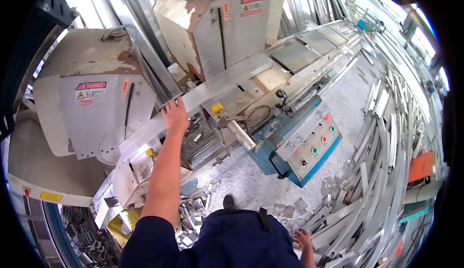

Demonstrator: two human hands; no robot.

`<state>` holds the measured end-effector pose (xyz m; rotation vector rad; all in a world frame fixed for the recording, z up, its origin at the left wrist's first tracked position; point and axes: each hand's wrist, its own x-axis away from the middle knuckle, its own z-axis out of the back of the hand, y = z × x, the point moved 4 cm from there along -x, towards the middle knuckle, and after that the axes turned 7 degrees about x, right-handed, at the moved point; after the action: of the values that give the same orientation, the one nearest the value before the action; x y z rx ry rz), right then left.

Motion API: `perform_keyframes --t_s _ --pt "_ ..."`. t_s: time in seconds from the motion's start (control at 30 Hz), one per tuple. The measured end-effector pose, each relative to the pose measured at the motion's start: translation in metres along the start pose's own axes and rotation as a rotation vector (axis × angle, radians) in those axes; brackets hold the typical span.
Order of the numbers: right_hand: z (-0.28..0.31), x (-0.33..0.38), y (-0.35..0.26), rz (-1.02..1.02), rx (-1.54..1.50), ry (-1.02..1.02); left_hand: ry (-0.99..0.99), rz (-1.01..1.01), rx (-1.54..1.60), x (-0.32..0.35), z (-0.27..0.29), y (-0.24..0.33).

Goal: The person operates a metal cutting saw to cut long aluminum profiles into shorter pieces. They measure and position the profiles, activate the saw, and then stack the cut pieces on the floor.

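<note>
A long, flat silvery aluminium profile [200, 96] lies across the bed of a double-headed cutting saw. My left hand [175, 115] is on it between the two saw heads, its fingers bent over the far edge and the arm stretched out. Down by my right side hangs my right hand [303, 239], fingers loosely bent and apart, with nothing visible in it. Near the profile stand a metal clamp cylinder with a yellow fitting [217, 108] and a smaller yellow fitting [151, 153]. Both blades are hidden inside the grey left saw housing [92, 108] and right saw housing [241, 31].
A blue control box [309, 147] with red and green buttons juts out at the machine's front. Loose metal strips [382, 176] heap along the right floor. Small offcuts [193, 215] lie by my feet. More long profiles [304, 0] lean behind the saw.
</note>
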<state>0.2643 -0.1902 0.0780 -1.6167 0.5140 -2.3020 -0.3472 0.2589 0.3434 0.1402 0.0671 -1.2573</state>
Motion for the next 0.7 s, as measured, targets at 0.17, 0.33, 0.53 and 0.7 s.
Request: perform_keyframes --t_s 0.17,0.33,0.53,0.7 --pt "-0.013 -0.008 0.0 -0.002 -0.025 -0.032 0.054 0.003 -0.023 0.003 0.001 -0.011" --pt "-0.021 -0.019 -0.018 0.102 -0.029 -0.022 0.074 -0.069 -0.136 -0.011 -0.005 0.005" --pt "-0.026 -0.012 -0.1 0.472 0.431 0.129 0.164 -0.103 -0.046 -0.002 -0.026 -0.027" --pt "-0.006 0.011 -0.072 0.397 0.342 0.211 0.134 -0.109 -0.136 0.002 -0.016 -0.004"
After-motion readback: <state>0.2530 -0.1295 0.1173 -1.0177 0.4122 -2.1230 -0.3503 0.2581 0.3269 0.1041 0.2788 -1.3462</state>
